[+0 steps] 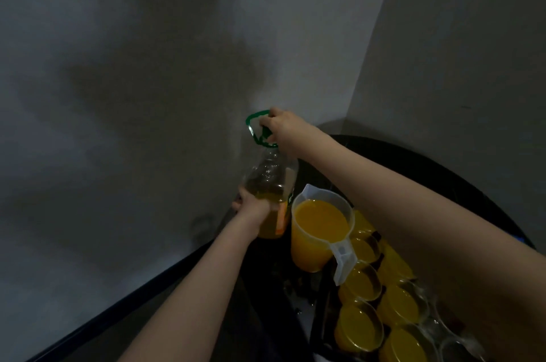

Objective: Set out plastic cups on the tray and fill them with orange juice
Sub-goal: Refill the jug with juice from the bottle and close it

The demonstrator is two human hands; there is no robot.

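1. Grey walls meet behind our dark table (413, 154).
2. Our left hand (254, 208) grips the juice bottle (271, 184); our right hand (280, 125) pinches its green cap (263, 132), maybe to close it.
3. Filled cups (359, 329) sit on the tray (323, 317) beside the jug (317, 228).

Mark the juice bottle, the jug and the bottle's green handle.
juice bottle (267, 172): head view, clear upper body.
jug (317, 231): head view, front wall, full of juice.
green handle (251, 122): head view, left side of loop.

You have one clear plastic juice bottle (270, 184), one translucent plastic jug (319, 228) of orange juice, and at least six clear plastic cups filled with orange juice (359, 327).
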